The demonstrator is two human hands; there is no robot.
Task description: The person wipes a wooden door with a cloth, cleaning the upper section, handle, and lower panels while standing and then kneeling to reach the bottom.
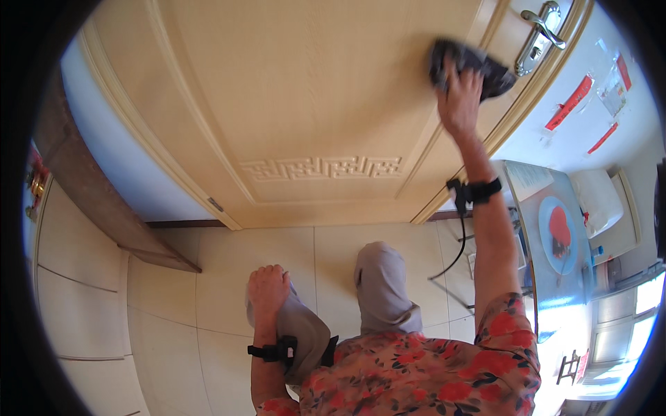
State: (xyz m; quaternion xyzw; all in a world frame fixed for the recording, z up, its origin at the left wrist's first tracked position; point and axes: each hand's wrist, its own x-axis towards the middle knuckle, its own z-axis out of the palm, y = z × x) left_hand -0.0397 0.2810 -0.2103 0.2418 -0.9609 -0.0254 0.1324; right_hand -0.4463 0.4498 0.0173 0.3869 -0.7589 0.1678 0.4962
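Note:
My right hand reaches up and presses a dark cloth against the wooden door, a little left of the door's metal lever handle. The cloth is bunched under the spread fingers and slightly blurred. A raised fret pattern runs across the door's lower panel. My left hand rests on my bent left knee, fingers curled over the grey trouser leg, with nothing visible in it. Both wrists wear black straps, and a cable hangs from the right one.
At the right stands a table bearing a round blue mat with something red on it. Red paper strips cling to the white wall. A dark wooden furniture piece juts in from the left over the tiled floor.

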